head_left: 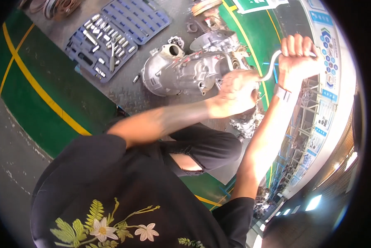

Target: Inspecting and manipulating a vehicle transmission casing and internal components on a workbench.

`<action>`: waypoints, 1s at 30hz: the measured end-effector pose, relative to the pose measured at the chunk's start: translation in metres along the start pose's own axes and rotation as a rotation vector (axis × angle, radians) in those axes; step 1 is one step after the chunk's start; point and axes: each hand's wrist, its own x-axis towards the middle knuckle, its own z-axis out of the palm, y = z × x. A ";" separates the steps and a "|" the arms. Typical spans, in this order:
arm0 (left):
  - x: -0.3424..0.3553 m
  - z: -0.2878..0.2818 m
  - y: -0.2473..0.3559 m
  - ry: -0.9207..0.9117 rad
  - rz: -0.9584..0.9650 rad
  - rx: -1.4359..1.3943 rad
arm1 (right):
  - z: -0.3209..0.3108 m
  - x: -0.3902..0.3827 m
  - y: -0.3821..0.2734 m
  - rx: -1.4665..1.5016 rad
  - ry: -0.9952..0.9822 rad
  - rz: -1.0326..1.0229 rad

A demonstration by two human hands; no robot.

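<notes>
My right hand (298, 56) is raised at the right, its fingers wrapped round one end of a silver speed brace (273, 65) with a cranked, S-bent bar. The bar runs down into my left hand (237, 91), which is closed and slightly blurred by motion. Left of that hand lies a grey cast-metal gearbox housing (181, 74), on its side, with a round opening on top. My left hand is at the right end of this housing and hides part of it. The brace's working end cannot be seen.
An open blue socket case (138, 20) with several sockets and a ratchet lies beyond the housing at left. More metal gearbox parts (214, 40) sit behind it, and others (248, 124) near my knee. Yellow lines (44, 97) cross the green floor; display boards (326, 62) stand right.
</notes>
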 end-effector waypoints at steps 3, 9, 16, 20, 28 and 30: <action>0.084 0.009 -0.051 -0.561 -0.264 0.325 | 0.032 -0.011 0.002 0.126 -0.125 0.077; 0.003 0.006 -0.003 -0.034 -0.413 0.066 | -0.040 -0.003 -0.006 -0.011 0.085 0.028; 0.122 0.012 -0.092 -0.260 -0.397 0.152 | 0.024 -0.006 0.000 0.101 -0.101 0.106; 0.026 0.015 0.001 0.092 -0.009 0.230 | -0.009 -0.001 -0.008 -0.016 0.078 0.007; 0.016 0.013 -0.008 0.121 -0.239 -0.010 | -0.045 -0.006 -0.027 -0.067 0.141 0.071; 0.037 0.006 -0.022 -0.177 -0.251 0.166 | 0.009 -0.007 -0.014 0.076 -0.081 0.071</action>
